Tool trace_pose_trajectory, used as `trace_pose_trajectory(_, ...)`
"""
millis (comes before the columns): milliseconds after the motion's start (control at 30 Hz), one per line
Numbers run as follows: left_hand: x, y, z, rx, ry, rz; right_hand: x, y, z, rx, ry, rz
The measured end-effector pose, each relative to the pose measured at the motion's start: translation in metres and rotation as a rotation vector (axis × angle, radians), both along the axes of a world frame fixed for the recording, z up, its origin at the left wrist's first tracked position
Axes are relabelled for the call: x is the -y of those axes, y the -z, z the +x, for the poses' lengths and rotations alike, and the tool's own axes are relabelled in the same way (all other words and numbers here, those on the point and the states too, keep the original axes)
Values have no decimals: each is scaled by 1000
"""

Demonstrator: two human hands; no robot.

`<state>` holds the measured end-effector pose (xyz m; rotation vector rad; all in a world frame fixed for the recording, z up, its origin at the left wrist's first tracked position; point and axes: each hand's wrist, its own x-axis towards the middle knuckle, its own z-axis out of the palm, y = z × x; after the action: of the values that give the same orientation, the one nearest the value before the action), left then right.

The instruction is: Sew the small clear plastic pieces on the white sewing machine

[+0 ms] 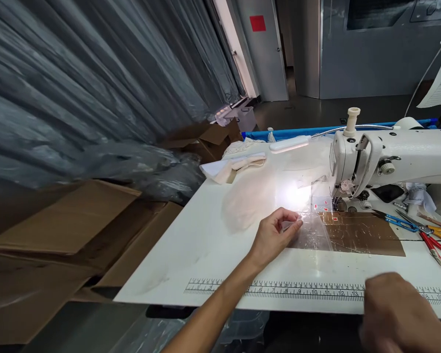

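Observation:
My left hand [275, 233] is over the table, left of the sewing machine [375, 157]. Its thumb and fingers pinch the edge of a clear, thin sheet [314, 235], which looks like plastic film. This sheet reaches toward the machine's needle area and partly overlaps a brown piece [367, 238] lying flat. Small red marks show on the clear material beside the presser foot. Near the table's front edge, my right hand [397, 311] is blurred by motion and its fingers are hidden; nothing can be made out in it.
Blue thread snips [400, 223] and red-handled scissors [435, 250] lie at the right. A printed ruler [308, 290] runs along the table's front. Folded cream cloth [238, 164] sits at the back left. Cardboard boxes [66, 215] stand left of the table.

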<state>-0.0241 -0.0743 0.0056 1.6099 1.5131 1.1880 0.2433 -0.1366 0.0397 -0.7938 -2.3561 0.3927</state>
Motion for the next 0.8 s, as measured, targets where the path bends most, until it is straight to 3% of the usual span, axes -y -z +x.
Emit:
trace_pose_trajectory(67,9,-11,9,125,57,-71,-17,1,-8,-37,33,-85)
trace_pose_trajectory(167,26,-25,26,201,190,-96,-34,3,-19,-135,24,-545)
trace_pose_trajectory(300,39,-38,42,215,371,-105,-43,6,-28,-330,-116,-923)
trace_pose_trajectory(400,36,-47,38,210,333,-110,-51,11,-29,-433,-141,-1116)
trace_pose_trajectory(533,22,-55,20,120,200,-100,-67,21,-22,-383,-94,-1306)
trace_pose_trajectory(633,4,-54,9,-27,186,-95,-84,24,-19,-282,-32,-1239)
trace_pose_trajectory(800,-44,-36,1,-531,220,123,-108,23,-28,139,290,-541)
